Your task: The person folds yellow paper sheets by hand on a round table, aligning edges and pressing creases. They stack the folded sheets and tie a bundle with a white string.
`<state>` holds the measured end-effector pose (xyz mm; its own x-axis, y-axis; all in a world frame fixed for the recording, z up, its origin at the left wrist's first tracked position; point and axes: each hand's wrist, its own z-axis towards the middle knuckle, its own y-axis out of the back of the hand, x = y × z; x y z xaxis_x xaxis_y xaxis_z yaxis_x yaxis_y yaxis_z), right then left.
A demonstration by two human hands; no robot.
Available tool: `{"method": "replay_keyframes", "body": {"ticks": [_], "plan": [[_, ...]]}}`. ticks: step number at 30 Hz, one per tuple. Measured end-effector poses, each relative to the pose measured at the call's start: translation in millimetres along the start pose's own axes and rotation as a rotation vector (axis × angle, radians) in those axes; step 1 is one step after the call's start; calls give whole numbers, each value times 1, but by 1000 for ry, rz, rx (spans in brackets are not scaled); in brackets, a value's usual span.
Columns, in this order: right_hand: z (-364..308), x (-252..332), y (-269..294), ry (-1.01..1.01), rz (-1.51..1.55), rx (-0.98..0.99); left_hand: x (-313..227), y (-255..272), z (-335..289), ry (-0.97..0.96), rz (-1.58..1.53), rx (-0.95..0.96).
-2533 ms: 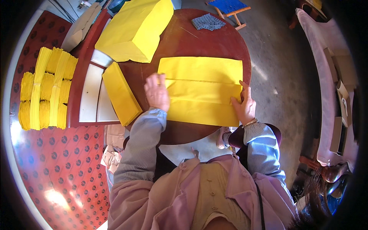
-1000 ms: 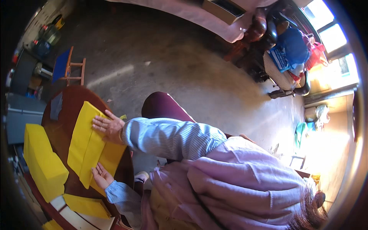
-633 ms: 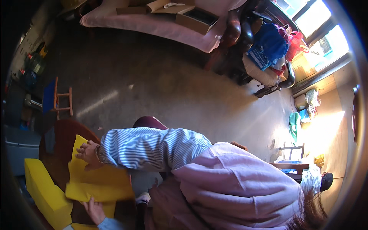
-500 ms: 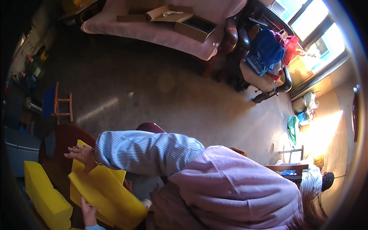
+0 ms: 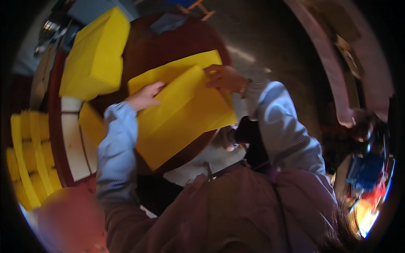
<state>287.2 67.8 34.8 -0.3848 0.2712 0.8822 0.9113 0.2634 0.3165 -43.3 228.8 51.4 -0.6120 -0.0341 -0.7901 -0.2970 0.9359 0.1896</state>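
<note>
Lying on the round dark red-brown table (image 5: 185, 36) is a large yellow sheet (image 5: 181, 120) with a layer folded over, its fold running slantwise. My left hand (image 5: 145, 96) rests at the left side of the folded layer, thumb and fingers apart. At the upper right of that layer, my right hand (image 5: 225, 78) has its fingers curled and closed on the sheet; some fingertips are blurred. A thick yellow block-like stack (image 5: 95, 55) stands left of the sheet, and another yellow piece (image 5: 90, 122) lies below it.
A grey cloth-like piece (image 5: 168, 22) lies at the table's far side. Several yellow bundles (image 5: 33, 156) are at the far left, beside a cream panel (image 5: 76, 143). A blurred pinkish shape (image 5: 69, 219) fills the lower left. A pink-covered couch (image 5: 325, 63) stands right.
The view has swung left, bringing the table to the middle. My right hand, earlier spread over the sheet, now grips it; my left hand has moved up along its left side. A layer is folded over.
</note>
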Motion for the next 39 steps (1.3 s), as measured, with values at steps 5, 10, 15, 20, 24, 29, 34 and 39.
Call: {"method": "replay_keyframes", "body": {"ticks": [5, 10, 15, 20, 24, 29, 34, 39], "plan": [[-15, 13, 0, -83, 114, -154, -29, -32, -16, -62, 386, -223], [-32, 9, -7, -37, 75, -256, -44, -36, -23, -60, 323, -267], [-45, 7, -17, -8, 178, -314, -40, -59, -10, -172, 759, -558], [-76, -4, -18, 13, 577, -79, -11, -111, -22, -385, 900, -619], [-91, -23, -30, 193, 611, 26, 14, -122, -26, -440, 734, -630], [-84, -25, -30, 543, -651, -402, 23, -125, -26, -514, 722, -666], [-67, -4, -19, 763, -1100, -413, 21, -123, -34, -503, 781, -612], [-53, 4, -13, 670, -944, -41, 42, -108, -83, -469, 662, -468]]}}
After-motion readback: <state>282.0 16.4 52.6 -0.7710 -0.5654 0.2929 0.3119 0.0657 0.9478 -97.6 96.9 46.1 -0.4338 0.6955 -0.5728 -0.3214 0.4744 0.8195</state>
